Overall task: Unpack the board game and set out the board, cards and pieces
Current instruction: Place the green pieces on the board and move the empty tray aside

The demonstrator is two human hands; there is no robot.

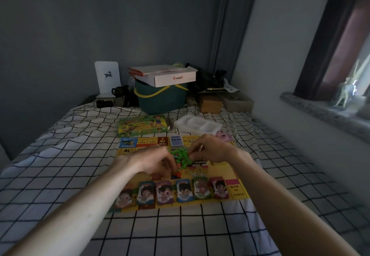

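Yellow card stock makes up the board (239, 192), which is already laid flat on the checked bedcover (180, 231). Along its near edge six character cards (172, 192) are set out in a row. Further in, at the middle of the board, a heap of small green pieces (181, 155) is being handled: the left hand (154, 162) is curled at the heap's near-left side, with red bits just below its fingers, though what it pinches cannot be told. The right hand (212, 149) is curled over the heap's far-right edge — its hold is likewise unclear. A blue card deck (176, 141) is placed on the far strip. Beyond the board lie the green game box (143, 128) and the white tray (197, 126), seemingly emptied. Judged so, unpacking is largely done — sorting the pieces appears to remain.
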